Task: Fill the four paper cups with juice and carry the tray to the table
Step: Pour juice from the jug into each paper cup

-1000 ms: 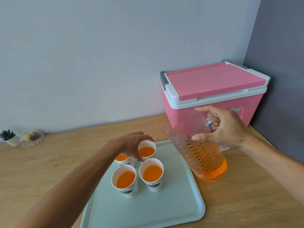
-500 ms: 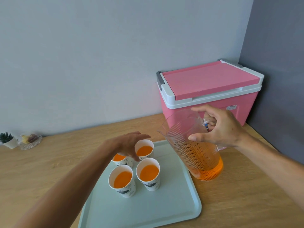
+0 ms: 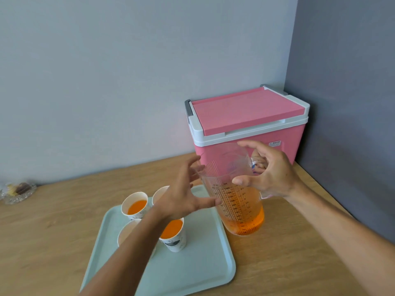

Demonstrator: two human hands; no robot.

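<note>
The left hand (image 3: 181,195) is spread wide, fingertips at the clear jug (image 3: 237,201) beside the tray (image 3: 192,270) of juice-filled cups (image 3: 134,207), while the right hand (image 3: 269,174) hangs loosely open, fingers through the handle; the jug's printed scale is too blurred to read.

Wooden counter (image 3: 277,263) carries pale green tray (image 3: 192,274), juice jug (image 3: 241,210), pink cooler (image 3: 245,129), glass dish (image 3: 17,192).

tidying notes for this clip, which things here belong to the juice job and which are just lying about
Part of the job:
- paper cups with juice
- tray under them
- measuring jug of juice
- left hand, right hand

Just lying about:
- pink cooler
- glass dish at far left
</note>
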